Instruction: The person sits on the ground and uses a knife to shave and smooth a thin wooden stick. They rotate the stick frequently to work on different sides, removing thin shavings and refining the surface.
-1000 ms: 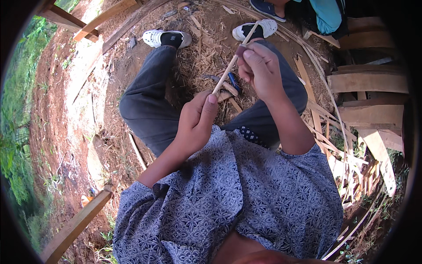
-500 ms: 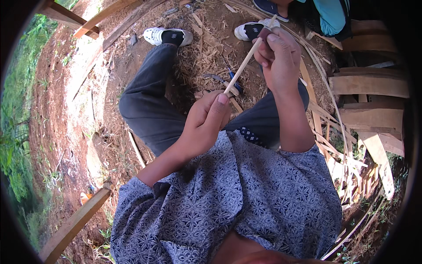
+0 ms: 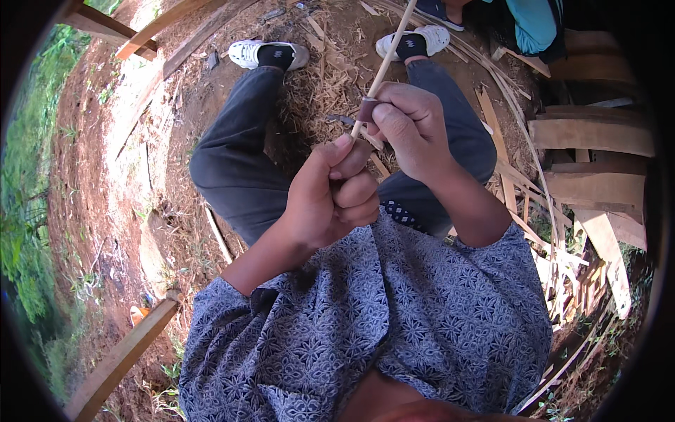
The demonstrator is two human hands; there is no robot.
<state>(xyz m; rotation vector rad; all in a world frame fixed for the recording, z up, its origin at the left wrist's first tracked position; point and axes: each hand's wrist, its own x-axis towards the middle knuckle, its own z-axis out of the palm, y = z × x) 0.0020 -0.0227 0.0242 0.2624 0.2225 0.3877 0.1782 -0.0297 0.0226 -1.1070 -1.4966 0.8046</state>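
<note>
Pale stick [image 3: 389, 53], long axis slanting forward, slightly right

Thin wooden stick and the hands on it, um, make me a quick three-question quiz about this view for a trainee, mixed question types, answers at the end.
1. Multiple choice: what colour are the person's own sneakers? A) red, B) white, C) green.
2. True or false: the right hand pinches a reddish-brown strip at the thin wooden stick.
3. Fill in: the left hand holds the ____ part of the stick, as seen in the picture.

Key: 1. B. 2. True. 3. Lower.
</note>
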